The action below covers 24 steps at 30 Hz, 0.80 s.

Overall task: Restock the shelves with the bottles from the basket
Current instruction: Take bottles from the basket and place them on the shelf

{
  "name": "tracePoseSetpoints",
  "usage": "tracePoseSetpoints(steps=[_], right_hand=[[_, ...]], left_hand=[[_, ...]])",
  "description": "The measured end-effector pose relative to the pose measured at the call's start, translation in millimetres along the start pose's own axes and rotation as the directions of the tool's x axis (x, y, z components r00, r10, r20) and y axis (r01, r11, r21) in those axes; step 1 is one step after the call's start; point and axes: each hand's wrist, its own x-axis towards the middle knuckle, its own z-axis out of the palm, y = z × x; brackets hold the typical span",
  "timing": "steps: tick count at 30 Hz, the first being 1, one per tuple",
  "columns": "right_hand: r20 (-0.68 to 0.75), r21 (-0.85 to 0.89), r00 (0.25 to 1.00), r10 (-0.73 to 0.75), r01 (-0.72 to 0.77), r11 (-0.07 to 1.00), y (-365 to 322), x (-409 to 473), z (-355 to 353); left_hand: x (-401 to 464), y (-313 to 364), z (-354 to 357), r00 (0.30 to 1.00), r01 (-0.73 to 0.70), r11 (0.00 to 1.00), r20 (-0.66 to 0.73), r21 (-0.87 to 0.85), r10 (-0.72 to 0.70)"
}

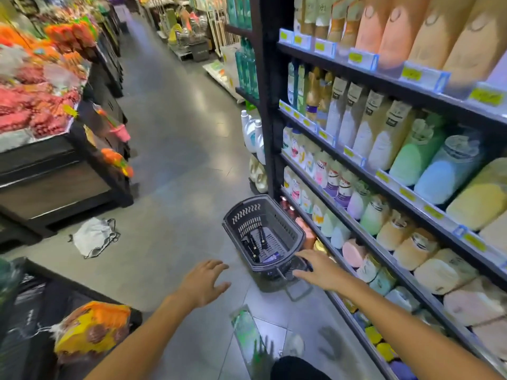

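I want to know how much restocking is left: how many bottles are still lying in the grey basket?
3 slim black bottles: two close together and one apart, all on the bottom of the grey plastic basket. A purple item near its front may hide more.

Place: a shop, seen down one aisle.
Shelves: tall dark shelving [384, 86] on the right, rows of bottles [389, 138] packed in close ranks.
Price tags: yellow labels [410, 74] in clear holders along the shelf edges.
Basket: a grey shopping basket [285, 223] on the floor [175, 149] beside the shelves.
Opposite side: a dark display stand [68, 171] heaped with bright packaged goods [35, 105].
Far end: more stocked displays [192, 31].
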Motion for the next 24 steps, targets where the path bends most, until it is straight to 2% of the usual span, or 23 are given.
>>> tracePoseSetpoints(steps=[5, 9, 12, 19, 24], right_hand=[[0.077, 0.132, 0.994, 0.078, -0.088, 0.987, 27, 75, -23], [0.108, 0.163, 0.986, 0.123, -0.14, 0.977, 49, 129, -41], [0.142, 0.203, 0.976, 0.165, -0.192, 0.96, 60, 158, -46], [0.138, 0.338, 0.957, 0.254, -0.287, 0.896, 80, 228, -39], [0.123, 0.405, 0.92, 0.372, -0.389, 0.828, 85, 275, -21]], left_hand=[[84, -3, -28, 0.996, 0.044, 0.998, 0.086, -0.049, -0.04], [150, -6, -45, 0.985, 0.056, 0.997, 0.169, -0.05, -0.047], [188, -10, -56, 0.983, 0.036, 0.998, 0.181, -0.044, -0.028], [283, -39, -67, 0.963, -0.059, 0.998, 0.264, 0.007, 0.055], [363, -77, -71, 0.923, -0.201, 0.979, 0.341, 0.033, 0.178]])
